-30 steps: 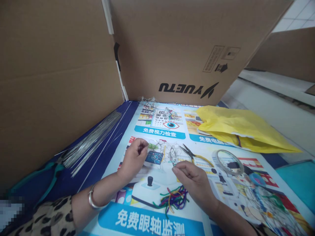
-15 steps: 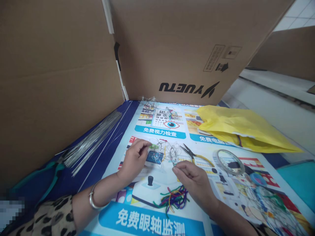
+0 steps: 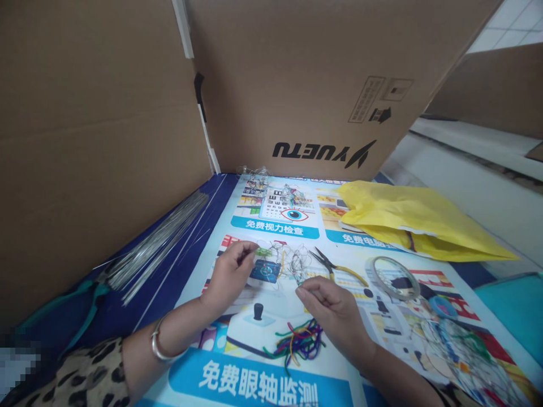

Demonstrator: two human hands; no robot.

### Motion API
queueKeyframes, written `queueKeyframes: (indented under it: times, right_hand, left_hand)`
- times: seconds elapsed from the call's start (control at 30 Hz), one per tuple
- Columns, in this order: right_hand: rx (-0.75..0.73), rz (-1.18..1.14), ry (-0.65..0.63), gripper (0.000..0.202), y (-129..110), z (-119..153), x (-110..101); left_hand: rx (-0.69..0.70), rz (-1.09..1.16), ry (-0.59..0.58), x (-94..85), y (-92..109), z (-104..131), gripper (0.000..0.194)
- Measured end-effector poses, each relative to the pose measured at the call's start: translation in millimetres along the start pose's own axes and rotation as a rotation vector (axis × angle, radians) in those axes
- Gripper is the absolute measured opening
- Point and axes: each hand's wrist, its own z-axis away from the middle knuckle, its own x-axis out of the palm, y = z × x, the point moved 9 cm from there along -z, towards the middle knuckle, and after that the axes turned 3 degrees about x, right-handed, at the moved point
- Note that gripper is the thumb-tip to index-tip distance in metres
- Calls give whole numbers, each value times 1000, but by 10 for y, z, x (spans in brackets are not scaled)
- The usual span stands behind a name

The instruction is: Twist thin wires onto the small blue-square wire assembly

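Observation:
A tangle of thin bent wire (image 3: pixel 298 263) lies between my two hands, with fine strands reaching toward both. My left hand (image 3: pixel 231 274) is closed in a pinch at its left side, by a green patch. At its lower right, my right hand (image 3: pixel 331 308) pinches too, thumb against fingers. What sits in either pinch is too fine to make out. Just below, beside my right hand, is a bundle of coloured cords (image 3: pixel 299 342). Yellow-handled pliers (image 3: pixel 337 268) lie with jaws apart behind my right hand.
Steel wires (image 3: pixel 161 243) and teal-handled pliers (image 3: pixel 95 291) lie at left. Cardboard walls (image 3: pixel 297 85) stand behind. At right are a yellow bag (image 3: pixel 416 217), a tape roll (image 3: pixel 396 278) and more tangled wire (image 3: pixel 466 356). Small wire pieces (image 3: pixel 292 195) lie farther back.
Both hands keep nearly the same place and pinch. The whole view has shifted very slightly.

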Motion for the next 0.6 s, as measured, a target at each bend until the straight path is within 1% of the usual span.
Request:
queueKeyframes:
  times: [0.13,0.27,0.4,0.5,0.6]
  right_hand:
    - [6,-9,0,26,11,2,2]
    - [11,-19,5,26,16,2,2]
    - [2,-28,2,25,1,0,7]
    - [-12,-39,-3,25,-12,1,11]
    - [-18,-49,-7,24,-19,4,12]
  left_hand:
    - [-177,79,-52,68,-123,3,20]
    - [-282,159,-94,111,-124,27,19]
    - [-374,259,-185,183,-137,64,22]
    - [-397,302,-230,215,-146,75,26]
    - [-358,333,-231,218,-113,61,29]
